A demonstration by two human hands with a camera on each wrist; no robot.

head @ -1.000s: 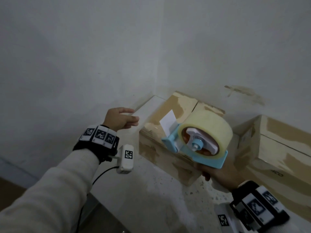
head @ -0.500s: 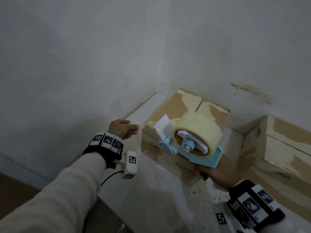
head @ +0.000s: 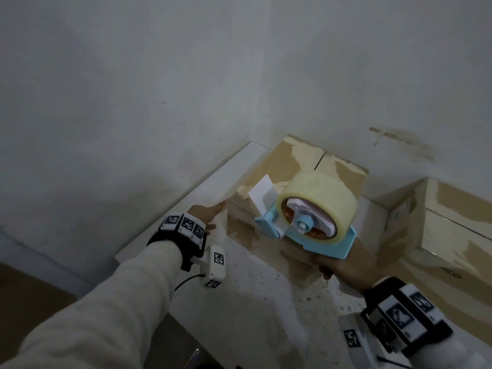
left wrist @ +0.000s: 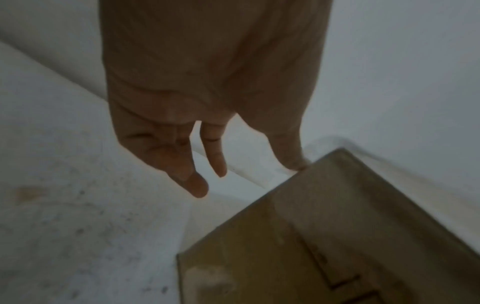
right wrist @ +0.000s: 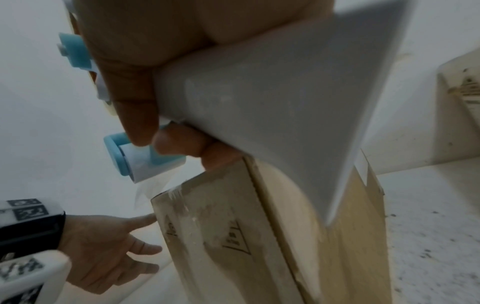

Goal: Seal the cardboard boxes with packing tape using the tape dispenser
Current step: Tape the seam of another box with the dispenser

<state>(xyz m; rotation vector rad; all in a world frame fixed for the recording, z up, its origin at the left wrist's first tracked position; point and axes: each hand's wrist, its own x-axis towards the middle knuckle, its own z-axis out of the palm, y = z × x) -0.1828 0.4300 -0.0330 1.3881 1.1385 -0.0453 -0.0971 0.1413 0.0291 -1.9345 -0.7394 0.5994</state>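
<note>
Right hand (head: 343, 265) nearest, low right in head view, wrapped around handle of blue tape dispenser (head: 303, 230); fingers (right wrist: 140, 115) curled round pale handle in right wrist view, firm grasp. Marker band on right wrist (head: 404, 318). Dispenser held above near top edge of cardboard box (head: 298, 166), roll of clear packing tape (head: 319, 198) mounted on it, roller end pointing left. Short loose tape tab (head: 262, 194) sticking up from roller end, free in air above the box's left top corner. Cannot tell whether dispenser touches box top.

Left hand (head: 206, 213) left of box, fingers straight and spread, holding nothing. Thumb tip (left wrist: 293, 162) at box's top corner edge in left wrist view, touching or just beside it; other fingers (left wrist: 192, 179) hanging clear over counter. Index fingertip against box's left side face in right wrist view. Marker band and small white camera unit (head: 215, 266) on left wrist, pale sleeve (head: 106, 310) behind.

Box standing on speckled white counter (head: 255, 310), near room corner, top flaps closed with centre seam visible, patches of torn paper surface on top and sides. Printed triangle symbols on left side face.

Second cardboard box (head: 452, 225) further right on same counter, apart from first, against right wall. White walls (head: 133, 89) behind, brownish stain (head: 399, 141) on right wall above boxes.
</note>
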